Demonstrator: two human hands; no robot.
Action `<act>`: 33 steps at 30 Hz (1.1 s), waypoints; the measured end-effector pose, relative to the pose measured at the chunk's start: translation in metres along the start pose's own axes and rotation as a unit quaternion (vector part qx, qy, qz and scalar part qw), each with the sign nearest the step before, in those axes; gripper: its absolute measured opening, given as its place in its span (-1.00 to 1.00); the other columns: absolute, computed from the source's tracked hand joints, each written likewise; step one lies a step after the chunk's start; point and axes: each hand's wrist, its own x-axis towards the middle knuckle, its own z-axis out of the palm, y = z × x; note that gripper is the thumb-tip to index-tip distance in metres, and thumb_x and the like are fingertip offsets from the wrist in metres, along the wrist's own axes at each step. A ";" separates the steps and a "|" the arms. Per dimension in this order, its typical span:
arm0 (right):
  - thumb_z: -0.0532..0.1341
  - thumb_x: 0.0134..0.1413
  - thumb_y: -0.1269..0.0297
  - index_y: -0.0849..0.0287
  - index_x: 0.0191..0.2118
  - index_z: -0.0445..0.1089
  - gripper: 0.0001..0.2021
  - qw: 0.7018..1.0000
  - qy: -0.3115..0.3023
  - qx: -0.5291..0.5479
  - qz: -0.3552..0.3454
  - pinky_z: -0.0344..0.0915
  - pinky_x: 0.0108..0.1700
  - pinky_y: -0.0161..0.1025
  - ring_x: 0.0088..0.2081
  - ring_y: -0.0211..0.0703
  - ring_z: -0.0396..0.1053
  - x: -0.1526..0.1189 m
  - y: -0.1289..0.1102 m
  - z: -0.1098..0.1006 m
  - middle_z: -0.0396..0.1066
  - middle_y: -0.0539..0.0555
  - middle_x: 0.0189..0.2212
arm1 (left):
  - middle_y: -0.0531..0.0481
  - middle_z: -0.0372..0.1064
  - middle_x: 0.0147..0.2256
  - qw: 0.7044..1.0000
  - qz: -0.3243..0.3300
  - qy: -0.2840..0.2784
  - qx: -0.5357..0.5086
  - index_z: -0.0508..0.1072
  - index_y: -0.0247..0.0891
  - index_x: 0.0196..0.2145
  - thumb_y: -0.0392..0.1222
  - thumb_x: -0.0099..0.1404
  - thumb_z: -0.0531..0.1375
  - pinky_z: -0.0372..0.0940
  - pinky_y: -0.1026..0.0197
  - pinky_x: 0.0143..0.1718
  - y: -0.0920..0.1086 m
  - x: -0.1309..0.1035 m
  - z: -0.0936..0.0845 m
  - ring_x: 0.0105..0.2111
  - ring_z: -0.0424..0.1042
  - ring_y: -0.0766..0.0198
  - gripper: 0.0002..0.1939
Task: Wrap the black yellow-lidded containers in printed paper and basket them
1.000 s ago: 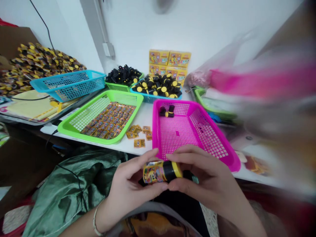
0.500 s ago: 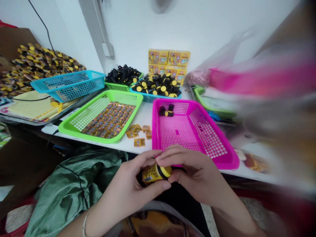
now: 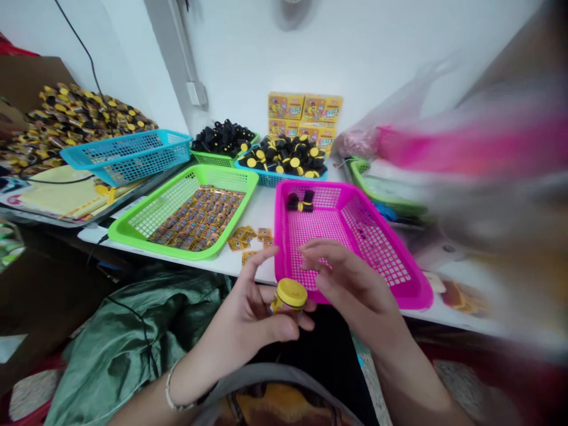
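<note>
The yellow-capped container (image 3: 289, 297) is just in front of the near edge of the pink basket (image 3: 326, 234), grasped by the left hand's (image 3: 261, 316) curled fingers. The right hand (image 3: 355, 287), fingers bent and released, hovers over the basket's near edge. Left of the basket lie small labels (image 3: 242, 234); farther left, a green basket (image 3: 128, 228).

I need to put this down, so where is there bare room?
Bare: inside the pink plastic basket, except its far left corner; and the white tabletop between that and the large green plastic basket, behind the flat orange labels. Crowded: the heaped blue plastic basket.
</note>
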 end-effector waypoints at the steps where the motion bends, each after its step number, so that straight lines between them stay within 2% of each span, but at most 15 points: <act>1: 0.19 0.31 0.39 -0.09 0.13 0.39 -0.66 0.997 -0.011 -0.076 -0.029 0.40 0.19 -0.16 0.16 -0.16 0.39 -0.004 -0.006 -0.001 0.41 0.07 0.09 | 0.02 0.64 -0.28 1.000 0.012 0.012 0.014 -0.04 -0.01 0.25 -0.39 0.12 0.49 0.43 0.37 -0.29 0.001 0.001 0.000 -0.28 0.65 0.26 -0.03; 3: 0.29 0.21 0.32 0.01 0.22 0.30 -0.53 0.971 -0.077 -0.209 -0.083 0.35 0.25 -0.14 0.21 -0.08 0.32 -0.011 -0.015 0.000 0.35 0.13 0.14 | 0.13 0.61 -0.34 0.999 0.034 0.029 0.030 -0.02 -0.01 0.20 -0.44 0.07 0.50 0.43 0.36 -0.27 0.003 0.003 0.003 -0.31 0.62 0.31 -0.03; 5: 0.35 0.15 0.29 0.12 0.28 0.20 -0.40 0.938 -0.127 -0.298 -0.125 0.33 0.27 -0.13 0.22 -0.03 0.30 -0.017 -0.019 0.006 0.34 0.20 0.15 | 0.21 0.55 -0.39 0.997 0.039 0.042 0.044 0.03 -0.04 0.14 -0.41 0.14 0.46 0.40 0.41 -0.29 0.005 0.004 0.006 -0.39 0.56 0.41 -0.17; 8: 0.23 0.19 0.43 0.22 0.27 0.16 -0.46 0.915 -0.109 -0.351 -0.167 0.34 0.26 -0.10 0.21 -0.02 0.30 -0.020 -0.015 0.018 0.38 0.24 0.08 | 0.25 0.45 -0.47 0.998 -0.010 0.047 0.043 0.05 -0.06 0.09 -0.35 0.30 0.33 0.33 0.46 -0.39 0.003 0.003 0.011 -0.49 0.46 0.48 -0.40; 10: 0.19 0.16 0.47 0.24 0.24 0.17 -0.48 0.909 -0.095 -0.361 -0.186 0.38 0.23 -0.04 0.20 0.02 0.31 -0.019 -0.010 0.023 0.39 0.25 0.05 | 0.25 0.42 -0.51 0.997 -0.058 0.035 0.039 0.03 -0.07 0.07 -0.31 0.33 0.27 0.30 0.44 -0.45 0.001 0.003 0.014 -0.54 0.43 0.45 -0.46; 12: 0.20 0.15 0.45 0.22 0.21 0.19 -0.50 0.908 -0.083 -0.359 -0.198 0.41 0.20 0.01 0.17 0.06 0.34 -0.017 -0.007 0.024 0.40 0.25 0.02 | 0.28 0.36 -0.53 0.996 -0.064 0.026 0.064 -0.01 -0.07 0.07 -0.30 0.33 0.24 0.25 0.44 -0.51 -0.001 0.003 0.017 -0.59 0.36 0.46 -0.46; 14: 0.21 0.19 0.42 0.19 0.19 0.22 -0.55 0.911 -0.058 -0.344 -0.218 0.44 0.17 -0.01 0.13 0.04 0.38 -0.018 -0.004 0.023 0.43 0.23 -0.01 | 0.30 0.30 -0.51 0.991 -0.014 0.030 0.128 -0.04 -0.05 0.07 -0.36 0.29 0.23 0.17 0.44 -0.54 -0.003 0.002 0.018 -0.60 0.29 0.48 -0.42; 16: 0.19 0.28 0.37 0.19 0.18 0.24 -0.63 0.904 -0.041 -0.345 -0.250 0.44 0.18 -0.02 0.13 0.02 0.38 -0.021 -0.001 0.021 0.46 0.20 -0.05 | 0.25 0.31 -0.43 0.974 0.060 0.043 0.216 -0.04 -0.04 0.06 -0.47 0.20 0.25 0.21 0.41 -0.48 -0.007 0.000 0.018 -0.54 0.32 0.46 -0.34; 19: 0.13 0.36 0.35 0.24 0.17 0.30 -0.68 0.871 -0.050 -0.389 -0.296 0.31 0.32 0.00 0.22 0.00 0.31 -0.026 0.003 0.019 0.49 0.17 -0.04 | 0.11 0.39 -0.29 0.935 0.131 0.045 0.325 -0.05 -0.03 0.07 -0.55 0.14 0.24 0.37 0.26 -0.23 -0.012 -0.002 0.015 -0.30 0.48 0.29 -0.27; 21: 0.14 0.36 0.38 0.24 0.14 0.36 -0.71 0.855 -0.038 -0.410 -0.314 0.18 0.42 0.03 0.23 -0.03 0.29 -0.028 0.005 0.019 0.48 0.13 -0.01 | 0.06 0.41 -0.26 0.924 0.158 0.036 0.346 -0.06 -0.04 0.09 -0.54 0.18 0.23 0.39 0.17 -0.12 -0.012 -0.003 0.014 -0.21 0.50 0.22 -0.28; 24: 0.14 0.38 0.38 0.29 0.04 0.44 -0.77 0.862 -0.011 -0.376 -0.339 0.17 0.43 0.04 0.18 -0.07 0.34 -0.026 0.006 0.020 0.48 0.13 -0.01 | 0.10 0.38 -0.28 0.943 0.144 0.011 0.298 -0.06 -0.04 0.09 -0.57 0.17 0.21 0.36 0.28 -0.27 -0.006 -0.003 0.016 -0.29 0.49 0.30 -0.27; 27: 0.11 0.41 0.34 0.33 -0.01 0.45 -0.77 0.886 -0.016 -0.317 -0.339 0.27 0.37 0.01 0.15 -0.08 0.39 -0.023 0.003 0.020 0.51 0.15 -0.02 | 0.19 0.32 -0.33 0.978 0.070 -0.069 0.183 -0.03 0.00 0.08 -0.54 0.22 0.23 0.24 0.46 -0.43 0.003 -0.003 0.018 -0.46 0.37 0.48 -0.31; 30: 0.09 0.43 0.33 0.30 0.00 0.43 -0.77 0.896 -0.031 -0.296 -0.330 0.32 0.34 -0.03 0.17 -0.09 0.40 -0.022 0.001 0.019 0.53 0.15 -0.02 | 0.21 0.29 -0.32 0.982 0.038 -0.158 0.092 -0.02 0.06 0.09 -0.40 0.31 0.26 0.21 0.50 -0.42 0.005 -0.002 0.013 -0.48 0.32 0.54 -0.38; 31: 0.11 0.42 0.31 0.29 0.02 0.42 -0.78 0.897 -0.036 -0.295 -0.327 0.31 0.34 -0.06 0.17 -0.10 0.40 -0.021 0.001 0.020 0.54 0.15 -0.02 | 0.20 0.28 -0.31 0.982 0.029 -0.170 0.074 -0.02 0.08 0.10 -0.34 0.32 0.27 0.22 0.49 -0.42 0.004 -0.001 0.009 -0.48 0.32 0.54 -0.38; 33: 0.16 0.39 0.25 0.25 0.07 0.39 -0.74 0.899 -0.042 -0.297 -0.319 0.30 0.35 -0.11 0.16 -0.11 0.42 -0.021 0.001 0.021 0.55 0.13 -0.02 | 0.18 0.28 -0.29 0.986 -0.002 -0.157 0.059 0.03 0.08 0.14 -0.18 0.27 0.35 0.27 0.43 -0.43 0.000 0.002 -0.001 -0.48 0.34 0.50 -0.33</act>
